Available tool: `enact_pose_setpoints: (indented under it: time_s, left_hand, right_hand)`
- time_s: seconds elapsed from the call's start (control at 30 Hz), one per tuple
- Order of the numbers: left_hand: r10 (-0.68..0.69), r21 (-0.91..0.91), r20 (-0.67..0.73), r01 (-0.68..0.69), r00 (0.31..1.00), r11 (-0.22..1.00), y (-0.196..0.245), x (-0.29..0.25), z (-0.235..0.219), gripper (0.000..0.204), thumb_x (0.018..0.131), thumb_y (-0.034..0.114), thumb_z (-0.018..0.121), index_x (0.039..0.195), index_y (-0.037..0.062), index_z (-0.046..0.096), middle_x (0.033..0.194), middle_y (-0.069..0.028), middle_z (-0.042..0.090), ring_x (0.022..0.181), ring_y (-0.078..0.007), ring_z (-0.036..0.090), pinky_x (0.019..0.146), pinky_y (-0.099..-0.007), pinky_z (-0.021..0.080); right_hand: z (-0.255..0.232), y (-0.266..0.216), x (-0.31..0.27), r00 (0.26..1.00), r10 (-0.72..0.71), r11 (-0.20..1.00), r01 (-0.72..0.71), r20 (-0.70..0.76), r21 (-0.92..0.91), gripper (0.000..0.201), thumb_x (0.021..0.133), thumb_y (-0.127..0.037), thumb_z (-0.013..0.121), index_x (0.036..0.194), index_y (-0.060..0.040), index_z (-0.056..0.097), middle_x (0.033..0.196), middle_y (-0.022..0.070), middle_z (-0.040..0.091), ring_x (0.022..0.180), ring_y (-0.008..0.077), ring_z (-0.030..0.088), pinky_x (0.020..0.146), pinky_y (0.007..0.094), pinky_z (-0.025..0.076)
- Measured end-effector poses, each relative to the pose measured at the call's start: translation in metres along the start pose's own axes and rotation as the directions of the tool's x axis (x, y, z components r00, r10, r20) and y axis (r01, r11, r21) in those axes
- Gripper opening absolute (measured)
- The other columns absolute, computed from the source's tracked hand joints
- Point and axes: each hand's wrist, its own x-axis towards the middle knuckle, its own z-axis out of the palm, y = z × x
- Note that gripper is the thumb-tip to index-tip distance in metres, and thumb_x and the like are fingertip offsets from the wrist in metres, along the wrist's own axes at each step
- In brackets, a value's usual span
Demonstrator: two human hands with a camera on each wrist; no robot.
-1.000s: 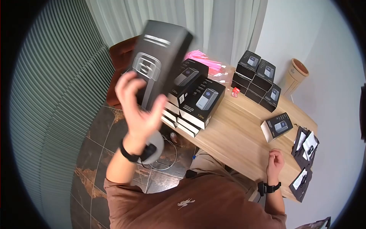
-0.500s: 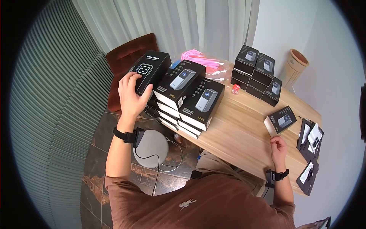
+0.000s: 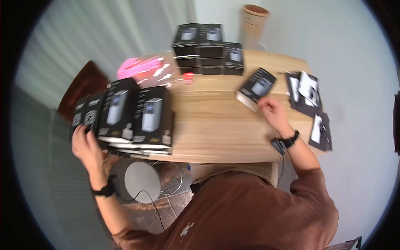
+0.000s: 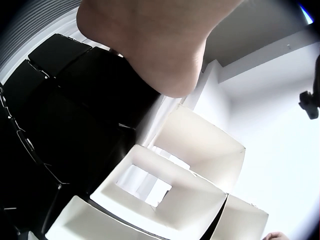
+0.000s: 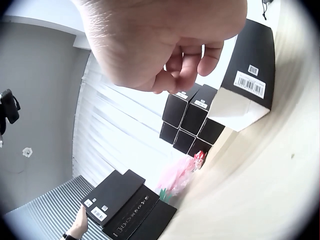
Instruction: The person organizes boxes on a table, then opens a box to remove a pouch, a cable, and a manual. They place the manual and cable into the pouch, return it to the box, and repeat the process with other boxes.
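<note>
In the blurred head view, my left hand (image 3: 88,149) rests at the front end of a slim black box (image 3: 94,109) with a white face-like print, its fingertips over the near edge. This box lies beside another slim black box (image 3: 78,118) at the left of the stack. In the left wrist view the wrist covers the fingertips. My right hand (image 3: 276,116) is beside a single black box (image 3: 259,85) with a charger picture and a white end. The right wrist view shows its fingers loosely curled with nothing in them.
Stacked black boxes (image 3: 154,110) with white ends stand at the wooden table's (image 3: 208,137) left. Another stack (image 3: 198,46) stands at the back, near pink strips (image 3: 139,67) in clear plastic and a small red packet (image 3: 188,78). Dark pouches (image 3: 306,93) lie right; a round stool (image 3: 142,182) is below.
My left hand has brought the slim black box down from the air to the left of the stack. The head view has swung leftward over the table; the right hand stays by the single box.
</note>
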Motion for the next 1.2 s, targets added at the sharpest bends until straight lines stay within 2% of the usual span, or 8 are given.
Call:
enact_pose_setpoints:
  time_s: [0.13, 0.27, 0.4, 0.5, 0.57, 0.77, 1.07, 1.2]
  left_hand:
    - [-0.013, -0.016, -0.055, 0.012, 0.998, 1.0, -0.002, -0.008, 0.006, 0.035, 0.107, 0.018, 0.049, 0.127, -0.0067, 0.062, 0.139, -0.025, 0.062, 0.129, -0.0428, 0.056, 0.111, -0.0497, 0.041]
    - [-0.133, -0.165, -0.266, 0.091, 0.955, 0.982, 0.038, -0.022, -0.01, 0.039, 0.109, 0.021, 0.044, 0.134, -0.0075, 0.054, 0.16, -0.0251, 0.038, 0.137, -0.0398, 0.049, 0.116, -0.0494, 0.036]
    - [0.189, -0.507, -0.126, -0.227, 0.974, 0.832, 0.11, -0.063, -0.051, 0.027, 0.091, 0.013, 0.057, 0.114, 0.0009, 0.054, 0.135, -0.0187, 0.049, 0.121, -0.0395, 0.058, 0.104, -0.0538, 0.049]
    - [0.654, -0.579, -0.077, -0.568, 0.753, 0.585, 0.161, -0.077, -0.056, 0.021, 0.069, 0.007, 0.072, 0.086, 0.012, 0.061, 0.11, -0.0053, 0.069, 0.107, -0.0313, 0.066, 0.093, -0.0521, 0.056]
    - [0.644, -0.754, -0.083, -0.47, 0.76, 0.458, 0.189, -0.083, -0.042, 0.021, 0.072, -0.001, 0.072, 0.087, 0.0094, 0.061, 0.109, -0.0082, 0.071, 0.101, -0.0299, 0.069, 0.087, -0.0466, 0.058]
    - [0.549, -0.953, 0.148, -0.03, 0.823, 0.302, 0.218, -0.129, 0.031, 0.017, 0.086, -0.007, 0.067, 0.091, 0.0056, 0.056, 0.106, -0.0137, 0.068, 0.092, -0.0337, 0.068, 0.078, -0.0457, 0.055]
    - [0.574, -0.967, 0.106, -0.051, 0.812, 0.251, 0.244, -0.15, 0.103, 0.017, 0.079, -0.001, 0.067, 0.088, 0.0128, 0.065, 0.092, -0.0033, 0.065, 0.092, -0.028, 0.066, 0.076, -0.0411, 0.054]
    - [0.618, -0.977, 0.131, -0.003, 0.775, 0.212, 0.255, -0.147, 0.114, 0.01, 0.084, 0.001, 0.064, 0.089, 0.0104, 0.064, 0.089, -0.0067, 0.066, 0.088, -0.0306, 0.067, 0.077, -0.0449, 0.054]
  right_hand:
    - [-0.023, 0.023, 0.03, 0.993, 0.049, 0.999, -0.049, -0.11, 0.005, 0.017, 0.095, 0.001, 0.066, 0.112, -0.0025, 0.069, 0.1, 0.0021, 0.069, 0.085, 0.0082, 0.063, 0.076, 0.0245, 0.051]
    - [-0.048, 0.034, 0.066, 0.951, 0.072, 0.93, -0.173, -0.3, -0.325, 0.051, 0.091, -0.02, 0.076, 0.135, 0.0017, 0.062, 0.119, 0.015, 0.07, 0.09, 0.0219, 0.068, 0.083, 0.0322, 0.055]
    - [-0.072, 0.089, 0.097, 0.944, 0.207, 0.778, -0.319, -0.258, -0.542, 0.076, 0.087, -0.034, 0.08, 0.145, 0.0076, 0.054, 0.126, 0.024, 0.07, 0.096, 0.0344, 0.071, 0.093, 0.0388, 0.056]
    - [-0.085, 0.107, 0.108, 0.847, 0.531, 0.831, -0.529, -0.038, -0.172, 0.045, 0.091, -0.029, 0.078, 0.122, 0.0039, 0.069, 0.098, 0.0105, 0.073, 0.078, 0.0179, 0.067, 0.071, 0.0293, 0.055]
    - [-0.083, 0.08, 0.103, 0.798, 0.602, 0.799, -0.602, 0.027, -0.013, 0.017, 0.097, -0.024, 0.075, 0.101, -0.0081, 0.072, 0.083, -0.0049, 0.064, 0.064, 0.005, 0.055, 0.058, 0.0214, 0.045]
    - [-0.073, 0.043, 0.077, 0.77, 0.623, 0.778, -0.628, 0.136, -0.009, 0.023, 0.099, -0.032, 0.075, 0.089, -0.0117, 0.07, 0.073, -0.0067, 0.058, 0.062, 0.0024, 0.052, 0.053, 0.0208, 0.04]
    - [-0.06, -0.033, 0.088, 0.868, 0.497, 0.732, -0.401, -0.029, 0.551, 0.013, 0.103, -0.019, 0.066, 0.098, -0.0082, 0.07, 0.082, -0.0032, 0.068, 0.06, 0.0054, 0.056, 0.055, 0.0206, 0.047]
    - [-0.003, -0.094, 0.111, 0.92, 0.314, 0.746, -0.392, 0.234, 0.538, 0.02, 0.104, -0.023, 0.067, 0.095, -0.0058, 0.071, 0.081, -0.0014, 0.07, 0.062, 0.0042, 0.059, 0.055, 0.0204, 0.047]
